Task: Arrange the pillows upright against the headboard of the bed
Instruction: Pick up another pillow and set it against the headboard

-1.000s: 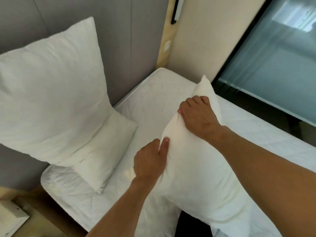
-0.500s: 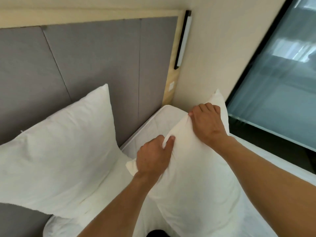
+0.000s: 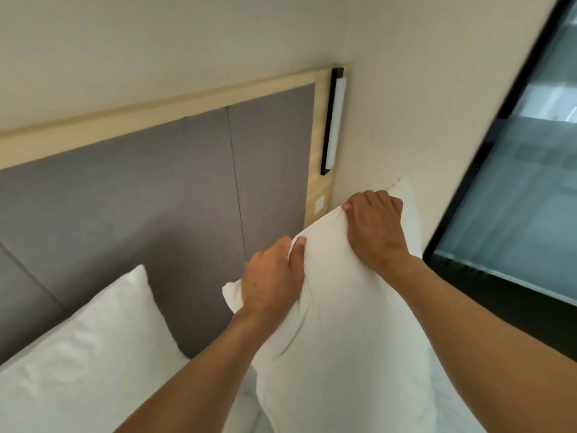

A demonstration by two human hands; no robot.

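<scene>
I hold a white pillow [image 3: 337, 354] up in front of the grey padded headboard [image 3: 140, 207], near its right end. My left hand [image 3: 271, 276] pinches the pillow's top edge near its left corner. My right hand [image 3: 374, 229] clamps the same top edge further right, just below the far corner. A second white pillow [image 3: 87, 354] leans upright against the headboard at the lower left. The held pillow's lower end runs out of the frame, so I cannot tell whether it rests on the bed.
A pale wooden frame [image 3: 318, 170] borders the headboard, with a slim black-and-white wall lamp [image 3: 333, 120] on its right post. A cream wall [image 3: 406, 89] rises behind it. A dark-framed window [image 3: 515, 198] fills the right side. A strip of white bedding [image 3: 246, 401] shows between the pillows.
Both hands have lifted the pillow off the mattress and carried it up toward the headboard's right end. My view has tilted upward, so the mattress has dropped almost out of sight.
</scene>
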